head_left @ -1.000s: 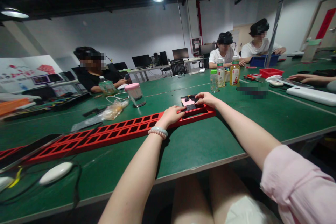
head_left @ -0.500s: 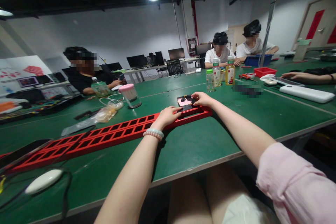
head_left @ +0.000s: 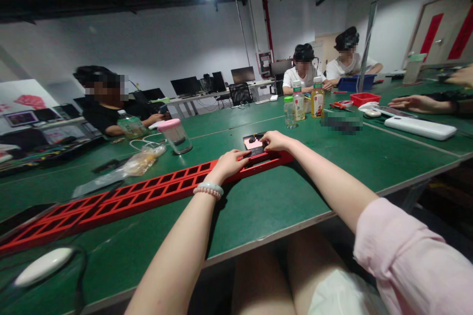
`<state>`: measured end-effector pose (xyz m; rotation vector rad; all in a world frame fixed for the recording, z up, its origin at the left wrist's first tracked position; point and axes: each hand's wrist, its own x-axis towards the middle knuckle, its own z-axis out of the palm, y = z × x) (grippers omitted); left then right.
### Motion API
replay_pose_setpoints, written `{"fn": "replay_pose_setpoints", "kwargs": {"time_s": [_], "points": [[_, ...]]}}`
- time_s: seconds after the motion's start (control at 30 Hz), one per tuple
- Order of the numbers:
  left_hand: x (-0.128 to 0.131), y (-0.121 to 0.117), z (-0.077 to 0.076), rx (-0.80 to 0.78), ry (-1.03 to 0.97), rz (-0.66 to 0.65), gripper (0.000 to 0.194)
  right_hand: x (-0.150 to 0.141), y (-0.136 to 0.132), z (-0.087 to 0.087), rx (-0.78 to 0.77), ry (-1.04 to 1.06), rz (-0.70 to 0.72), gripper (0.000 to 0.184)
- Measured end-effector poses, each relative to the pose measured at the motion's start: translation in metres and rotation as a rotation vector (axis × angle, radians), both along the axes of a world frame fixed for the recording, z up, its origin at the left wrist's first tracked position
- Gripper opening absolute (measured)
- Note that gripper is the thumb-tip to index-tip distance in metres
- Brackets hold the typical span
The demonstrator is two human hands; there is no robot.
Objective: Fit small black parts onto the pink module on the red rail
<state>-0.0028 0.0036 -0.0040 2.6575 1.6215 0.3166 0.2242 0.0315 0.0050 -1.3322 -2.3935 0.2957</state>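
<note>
A long red slotted rack (head_left: 148, 196) runs across the green table from the lower left to my hands. At its right end is a small dark tray (head_left: 253, 144) with a pink surface and small black pieces on it. My left hand (head_left: 229, 163) rests over the rack with its fingers stretched out, the index fingertip at the tray's near-left edge. At the tray's right side, my right hand (head_left: 276, 141) has thumb and fingers drawn together at a small dark piece. What exactly they pinch is too small to make out.
Behind the rack stand a pink-lidded cup (head_left: 176, 137) and a plastic bag (head_left: 142, 165). Drink bottles (head_left: 317, 98), a red bin (head_left: 365, 99) and a white case (head_left: 420, 128) are farther right. A white mouse (head_left: 44, 267) lies lower left. Other people sit around the table.
The camera has turned slightly right, so everything appears shifted left. Both hands keep nearly the same place at the tray. At the far right, more of another person's hands shows.
</note>
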Motion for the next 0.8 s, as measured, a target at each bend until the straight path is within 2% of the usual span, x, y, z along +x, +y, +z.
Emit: {"fn": "replay_pose_setpoints", "kwargs": {"time_s": [0.2,0.4,0.8], "points": [[-0.001,0.001,-0.001,0.001,-0.011,-0.009,0.049,0.005,0.005,-0.007,-0.131,0.132,0.004,0.046],[-0.001,0.001,-0.002,0.001,-0.01,-0.005,0.048,0.008,0.009,-0.012,-0.129,0.212,0.042,0.047],[-0.003,0.004,-0.005,0.008,-0.024,-0.011,0.049,0.007,0.009,-0.01,-0.111,0.1,0.062,0.045]]}}
